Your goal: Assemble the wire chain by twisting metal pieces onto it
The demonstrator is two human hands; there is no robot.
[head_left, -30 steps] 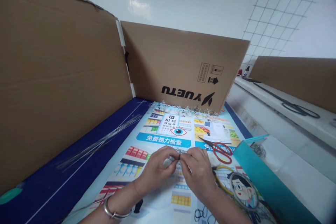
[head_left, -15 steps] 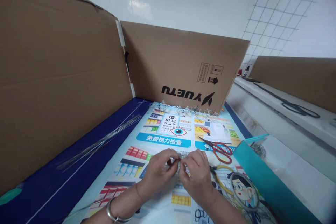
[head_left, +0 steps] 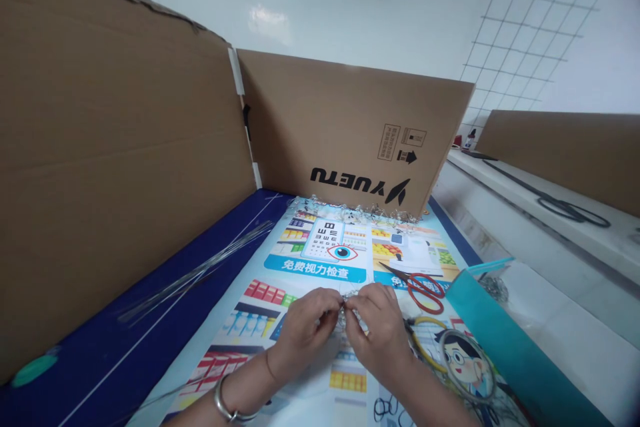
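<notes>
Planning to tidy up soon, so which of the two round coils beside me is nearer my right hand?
The yellow coil; the grey one lies farther out from your right hand.

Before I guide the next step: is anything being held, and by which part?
Apparently a small piece of fine wire, pinched by the fingertips of the left hand and the right hand; which part they grip is too small to tell.

Wire piece [head_left: 344, 307], one: thin, silvery, loosely tangled; a small dark portion is seen at the pinch. Held between the fingertips of the left hand [head_left: 306, 325] and right hand [head_left: 381, 327], by which it is partly hidden. Fine strands are spread just beyond and beneath the grip; exact shape obscured.
</notes>
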